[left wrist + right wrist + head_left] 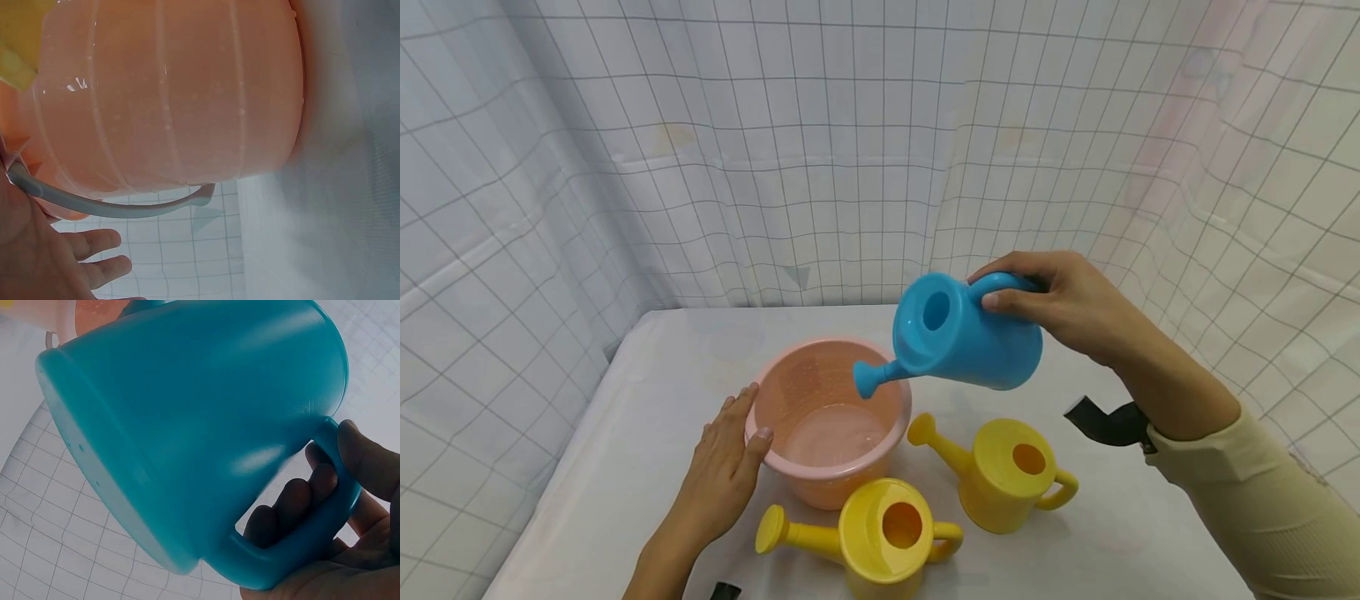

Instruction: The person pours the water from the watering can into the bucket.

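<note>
My right hand (1067,304) grips the handle of a blue watering can (970,342), its fingers wrapped through the loop in the right wrist view. The can is tilted, with its spout pointing down over the right side of a pink bucket (775,458). At the bucket's left rim rests my left hand (730,458), fingers extended and thumb at the edge. Some liquid seems to lie in the bucket's bottom. In the left wrist view the grey bucket handle (119,208) hangs against its outer wall, beside the left fingers (103,240).
Two yellow watering cans stand on the white table (677,358): one yellow can (868,525) in front of the bucket, another yellow can (992,492) to its right. Around the table hang white gridded curtains (850,167). A black wrist mount (1108,423) juts from the right sleeve.
</note>
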### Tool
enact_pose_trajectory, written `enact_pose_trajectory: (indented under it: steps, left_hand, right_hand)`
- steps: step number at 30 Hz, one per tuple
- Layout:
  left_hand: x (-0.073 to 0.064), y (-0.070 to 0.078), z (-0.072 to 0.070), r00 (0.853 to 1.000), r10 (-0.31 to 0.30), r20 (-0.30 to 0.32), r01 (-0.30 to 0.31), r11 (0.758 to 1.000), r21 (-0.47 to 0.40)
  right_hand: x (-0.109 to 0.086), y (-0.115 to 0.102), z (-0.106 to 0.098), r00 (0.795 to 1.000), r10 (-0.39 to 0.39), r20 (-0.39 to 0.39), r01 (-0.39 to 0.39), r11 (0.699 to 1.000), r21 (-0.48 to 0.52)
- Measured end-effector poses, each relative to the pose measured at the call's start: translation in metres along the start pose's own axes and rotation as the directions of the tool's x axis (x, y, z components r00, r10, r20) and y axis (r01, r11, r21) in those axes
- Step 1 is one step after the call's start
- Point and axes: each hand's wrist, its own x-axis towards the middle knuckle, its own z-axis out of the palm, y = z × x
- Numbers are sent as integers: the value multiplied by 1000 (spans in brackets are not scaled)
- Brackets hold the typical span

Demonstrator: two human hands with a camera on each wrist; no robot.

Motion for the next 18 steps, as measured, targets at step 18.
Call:
enact_pose_trajectory:
  steps: [18]
  left_hand:
    - [1, -1, -1, 1000, -6, 9, 6, 1000, 8]
  right_hand:
    - [-5, 24, 3, 996, -37, -87, 50, 987, 153]
